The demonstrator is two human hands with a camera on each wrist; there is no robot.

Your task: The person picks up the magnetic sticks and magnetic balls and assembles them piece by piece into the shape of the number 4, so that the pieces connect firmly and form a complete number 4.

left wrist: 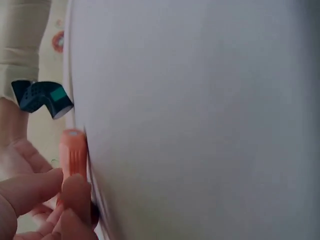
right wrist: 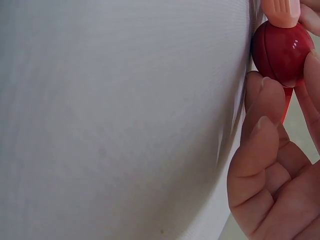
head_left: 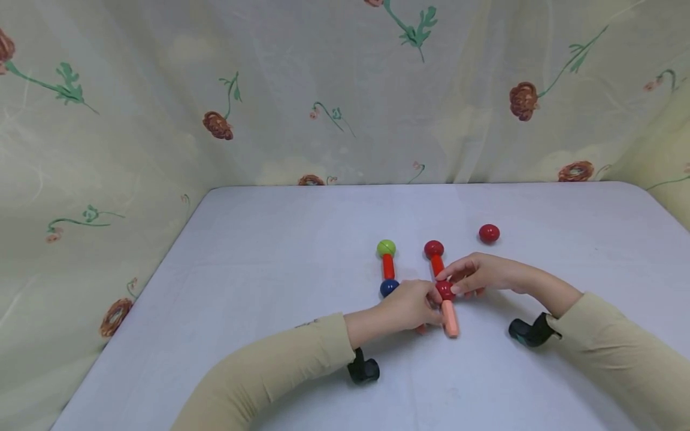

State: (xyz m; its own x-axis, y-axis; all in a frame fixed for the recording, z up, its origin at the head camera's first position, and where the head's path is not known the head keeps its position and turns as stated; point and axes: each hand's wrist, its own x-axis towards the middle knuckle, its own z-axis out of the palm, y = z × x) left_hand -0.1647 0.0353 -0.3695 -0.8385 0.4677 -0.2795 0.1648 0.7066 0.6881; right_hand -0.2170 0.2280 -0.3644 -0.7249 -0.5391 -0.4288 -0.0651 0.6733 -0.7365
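In the head view, my right hand pinches a red ball between thumb and fingers. A salmon-pink stick meets that ball on its near side. My left hand pinches this stick close to the ball; its grooved end shows in the left wrist view. Beyond the ball a red stick runs to another red ball. The right wrist view shows the held ball up close, a seam around it, right against the pink stick.
Left of this line, a green ball, a second red stick and a dark blue ball form a row, its near end partly behind my left hand. A loose red ball lies farther back on the white-covered table. A flowered curtain hangs behind.
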